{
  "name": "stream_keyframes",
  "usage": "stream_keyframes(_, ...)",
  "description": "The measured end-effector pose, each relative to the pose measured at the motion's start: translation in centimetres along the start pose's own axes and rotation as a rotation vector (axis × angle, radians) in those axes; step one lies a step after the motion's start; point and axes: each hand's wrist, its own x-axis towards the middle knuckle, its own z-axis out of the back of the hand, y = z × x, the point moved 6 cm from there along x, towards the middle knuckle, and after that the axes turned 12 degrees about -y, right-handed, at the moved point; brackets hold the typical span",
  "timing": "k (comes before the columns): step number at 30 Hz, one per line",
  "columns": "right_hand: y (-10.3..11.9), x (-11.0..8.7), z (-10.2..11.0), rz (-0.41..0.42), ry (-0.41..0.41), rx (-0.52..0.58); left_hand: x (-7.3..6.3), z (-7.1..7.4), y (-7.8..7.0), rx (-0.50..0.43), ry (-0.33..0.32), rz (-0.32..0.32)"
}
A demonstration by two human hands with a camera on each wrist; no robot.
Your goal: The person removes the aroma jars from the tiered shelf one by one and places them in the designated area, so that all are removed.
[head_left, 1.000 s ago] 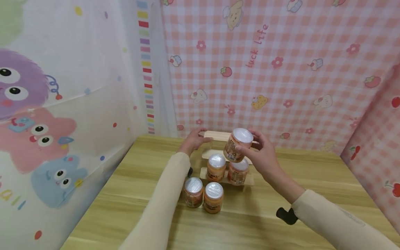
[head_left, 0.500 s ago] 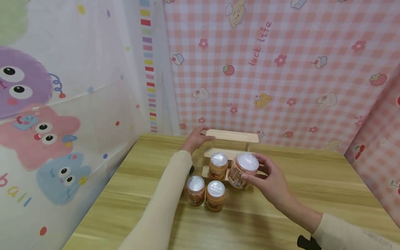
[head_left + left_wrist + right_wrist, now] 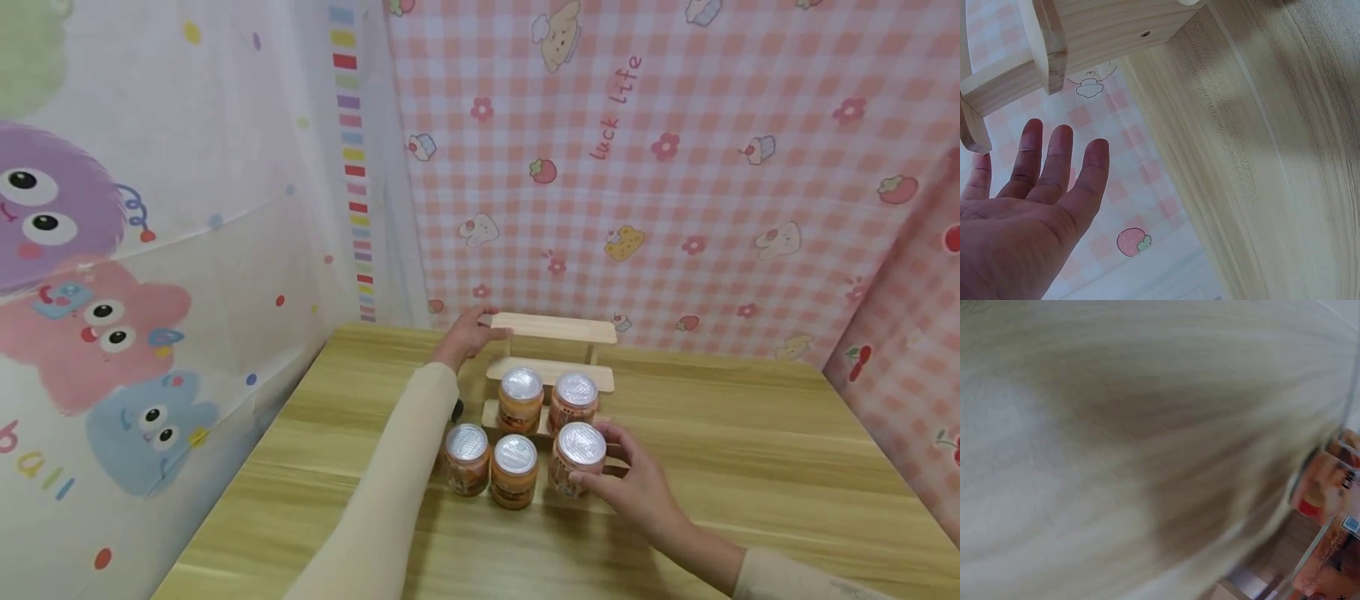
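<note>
My right hand [image 3: 637,487] grips an orange-labelled jar [image 3: 567,472] with a silvery lid, thumb in front and fingers on its far right side. That jar is upright at the right end of the front row, beside two similar jars, the left one [image 3: 467,471] and the middle one [image 3: 513,483]. Whether it touches the tabletop cannot be told. Two more jars, one left [image 3: 519,410] and one right [image 3: 573,410], stand on the lowest step of a small wooden tiered shelf [image 3: 555,327]. My left hand [image 3: 471,335] pinches the left end of its top board; the other fingers [image 3: 1054,156] stretch out straight.
The wood-grain table [image 3: 720,467] reaches a pink checked cloth [image 3: 660,200] behind the shelf. A white cartoon-print cloth [image 3: 225,275] hangs at the left. In the right wrist view, jars [image 3: 1325,487] show only at the right edge.
My right hand has brought its jar down and toward me, from above the shelf to the front row's right end. The left hand stays at the top board.
</note>
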Motion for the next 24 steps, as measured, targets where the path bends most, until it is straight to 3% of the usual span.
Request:
stream_keyframes(16, -3.8, -0.5, -1.8, -0.063, -0.026, 0.011, -0.1, -0.6, -0.2, -0.071, 0.030, 0.004)
stream_keyframes(24, -3.9, -0.7, -2.3, -0.082, 0.005, -0.006, 0.0, -0.1, 0.2, -0.058, 0.020, 0.015)
